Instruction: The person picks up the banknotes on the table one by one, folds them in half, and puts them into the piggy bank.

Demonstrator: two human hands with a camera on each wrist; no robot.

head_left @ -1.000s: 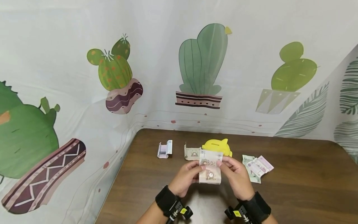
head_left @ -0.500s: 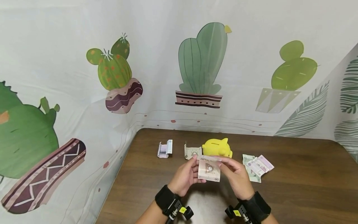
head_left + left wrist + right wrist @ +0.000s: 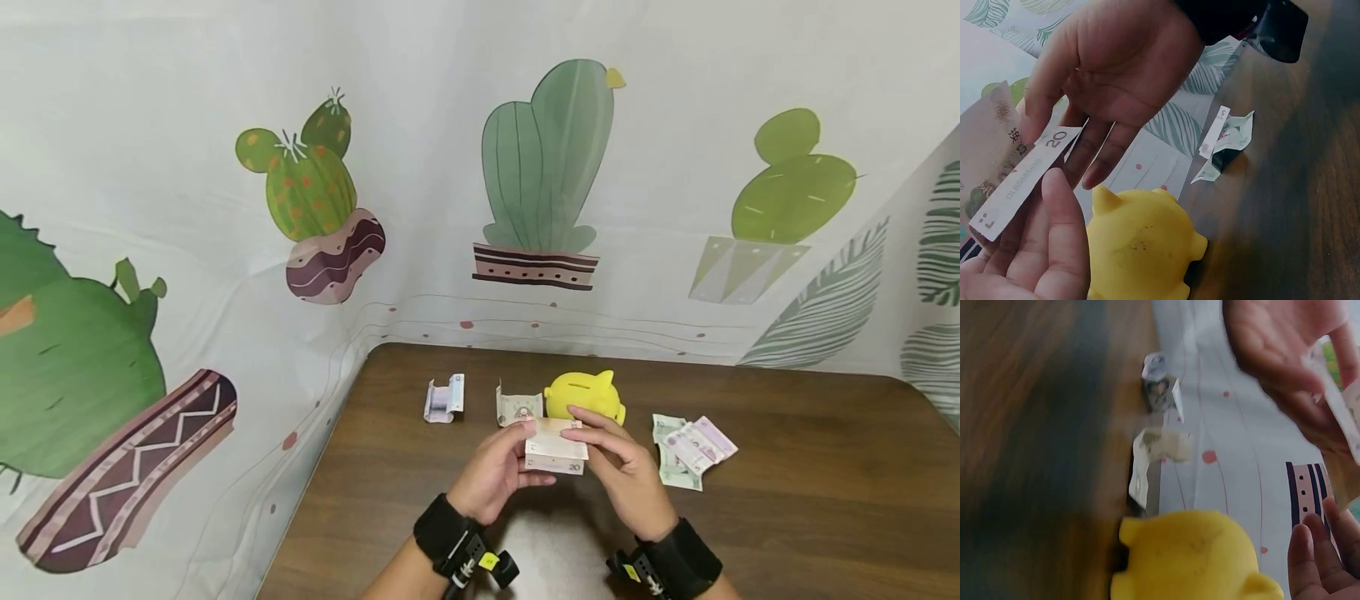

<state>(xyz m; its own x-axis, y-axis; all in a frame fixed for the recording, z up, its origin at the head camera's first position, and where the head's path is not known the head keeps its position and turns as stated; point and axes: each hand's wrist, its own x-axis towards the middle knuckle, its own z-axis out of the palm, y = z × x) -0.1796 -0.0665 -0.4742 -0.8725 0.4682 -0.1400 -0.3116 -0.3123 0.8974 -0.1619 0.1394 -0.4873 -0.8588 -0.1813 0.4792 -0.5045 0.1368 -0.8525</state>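
A folded 20 banknote (image 3: 555, 446), pale brown and cream, is held up between the two hands in front of the yellow piggy bank (image 3: 581, 393). My left hand (image 3: 491, 471) pinches its left end, thumb on top and fingers underneath. At the other end, my right hand (image 3: 628, 479) has its fingers over the upper edge and its thumb by the right side. In the left wrist view, the printed strip of the banknote (image 3: 1022, 181) faces the camera, with another part folded up behind it. The right wrist view catches only its edge.
Behind lie a creased purplish banknote (image 3: 444, 400) and a brownish banknote (image 3: 519, 407) with an upturned end. At right, a pink-purple banknote (image 3: 703, 446) overlaps a green banknote (image 3: 677, 475). A cactus-print cloth (image 3: 420, 208) hangs behind the wooden table (image 3: 810, 500).
The banknote was spread almost flat and upright; now its upper part is folded down over the lower. The right fingers moved over its top edge, and both hands stayed in place.
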